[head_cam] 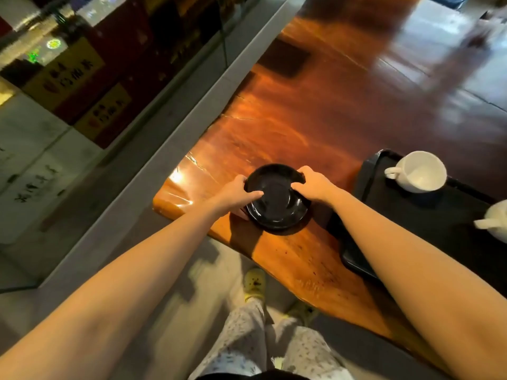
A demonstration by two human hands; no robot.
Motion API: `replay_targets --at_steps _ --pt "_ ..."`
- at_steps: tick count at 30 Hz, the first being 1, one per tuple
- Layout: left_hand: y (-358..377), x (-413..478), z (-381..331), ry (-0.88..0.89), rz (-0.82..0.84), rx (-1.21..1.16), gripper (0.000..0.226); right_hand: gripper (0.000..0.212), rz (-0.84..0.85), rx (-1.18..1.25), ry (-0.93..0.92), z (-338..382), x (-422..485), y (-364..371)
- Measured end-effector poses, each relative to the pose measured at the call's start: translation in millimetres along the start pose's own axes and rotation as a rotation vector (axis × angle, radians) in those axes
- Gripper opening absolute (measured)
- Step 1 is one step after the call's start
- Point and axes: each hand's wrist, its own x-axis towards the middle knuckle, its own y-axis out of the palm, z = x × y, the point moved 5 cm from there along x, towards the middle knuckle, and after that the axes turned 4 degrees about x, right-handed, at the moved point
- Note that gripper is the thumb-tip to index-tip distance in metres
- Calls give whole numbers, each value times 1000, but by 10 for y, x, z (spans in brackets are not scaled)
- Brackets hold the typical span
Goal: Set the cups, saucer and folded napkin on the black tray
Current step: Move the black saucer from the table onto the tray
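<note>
A black saucer [277, 207] rests on the wooden table near its left end. My left hand [236, 194] grips its left rim with the thumb laid inside the dish. My right hand [312, 185] holds the far right rim, thumb also inside. To the right lies the black tray [384, 229]. A white cup [419, 172] stands on the tray's far part, handle pointing left. A second white cup [493, 223] sits at the right edge of the view, partly cut off. No napkin is in view.
The glossy wooden table [288, 127] stretches away ahead, with a dark square mat [285, 58] farther back. A grey ledge and glass case run along the left. Below are the floor and my feet in yellow shoes [255, 282].
</note>
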Motion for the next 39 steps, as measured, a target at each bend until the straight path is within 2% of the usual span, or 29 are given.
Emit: replay_targets --at_steps 4,11,14,18,22,24,31,39 --pt "27 6 6 2 -55 -26 49 40 -46 88 -6 -65 -56 -7" --pt "51 -37 -242 19 -8 -39 52 52 -73 277 54 -204 -252 -248" --pt "66 -54 -502 75 2 -12 53 51 -89 354 58 -301 -398 -450" --pt "116 -98 -952 158 -21 61 53 48 -104 592 82 -476 -658 -772" --pt "260 -166 -1430 225 50 34 54 48 -113 725 93 -702 -917 -1109" --pt "357 -189 -1671 280 53 99 54 48 -140 773 112 -824 -1068 -1267" --pt "1002 -282 -2294 347 144 161 51 49 -306 860 151 -1510 -1678 -1619" --pt "2106 -469 -2503 395 262 220 44 52 -335 944 233 -2558 -2276 -1555"
